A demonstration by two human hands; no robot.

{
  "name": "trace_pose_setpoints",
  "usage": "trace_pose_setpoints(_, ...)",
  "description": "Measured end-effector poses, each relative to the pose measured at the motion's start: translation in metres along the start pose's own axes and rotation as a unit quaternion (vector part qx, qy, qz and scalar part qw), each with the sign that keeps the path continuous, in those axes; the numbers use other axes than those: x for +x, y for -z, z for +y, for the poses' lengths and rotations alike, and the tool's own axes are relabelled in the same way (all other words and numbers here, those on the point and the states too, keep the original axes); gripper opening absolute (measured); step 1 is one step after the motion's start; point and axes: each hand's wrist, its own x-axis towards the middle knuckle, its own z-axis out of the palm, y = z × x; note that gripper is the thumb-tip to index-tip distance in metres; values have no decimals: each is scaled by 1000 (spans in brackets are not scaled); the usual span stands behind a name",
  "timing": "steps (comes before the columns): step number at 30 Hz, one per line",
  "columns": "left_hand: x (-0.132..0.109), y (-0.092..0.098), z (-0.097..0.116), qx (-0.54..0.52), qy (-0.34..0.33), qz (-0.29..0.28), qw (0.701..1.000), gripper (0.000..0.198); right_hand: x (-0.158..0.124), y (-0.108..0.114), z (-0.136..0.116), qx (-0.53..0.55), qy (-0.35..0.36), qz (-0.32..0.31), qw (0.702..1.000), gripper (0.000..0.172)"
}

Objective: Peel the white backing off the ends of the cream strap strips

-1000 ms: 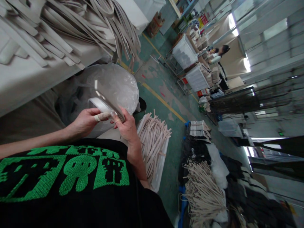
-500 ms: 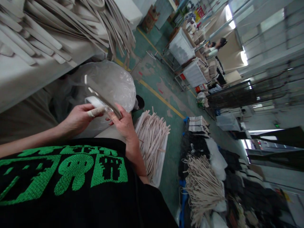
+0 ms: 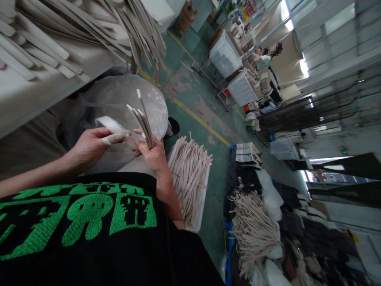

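Note:
My left hand (image 3: pixel 91 147) is closed on a white ring-shaped roll of tape (image 3: pixel 107 124), and a pale wrap covers one of its fingers. A short whitish piece (image 3: pixel 132 142) spans the gap from the roll toward my right hand; its exact edges are blurred. In my right hand (image 3: pixel 153 154) is a small bundle of thin beige strips (image 3: pixel 143 123), gripped low with the ends fanning upward. Below both hands stands a round tub lined with clear plastic (image 3: pixel 151 99).
Many flat beige strips (image 3: pixel 47 47) lie on the covered table (image 3: pixel 89 85) at upper left, some hanging over its end. A white crate (image 3: pixel 195 222) of narrow strips (image 3: pixel 190 174) stands right of my arm. Farther right, another strip pile (image 3: pixel 253 230) lies near dark bundles. One person (image 3: pixel 264 59) is at the back.
The bundle in my right hand has swung more upright, and its ends have spread apart. My left hand has drawn slightly left with the roll, widening the gap between the hands.

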Motion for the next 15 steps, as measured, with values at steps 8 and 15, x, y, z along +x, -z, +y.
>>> trace_pose_setpoints(8, -2, 0, -4, 30, 19, -24, 999, 31, 0, 0, 0, -52, 37, 28, 998, 30)
trace_pose_setpoints(15, -6, 3, -1, -3, 128, -90, 988, 27, 9, 10, 1, -17, 66, -29, 997, 24)
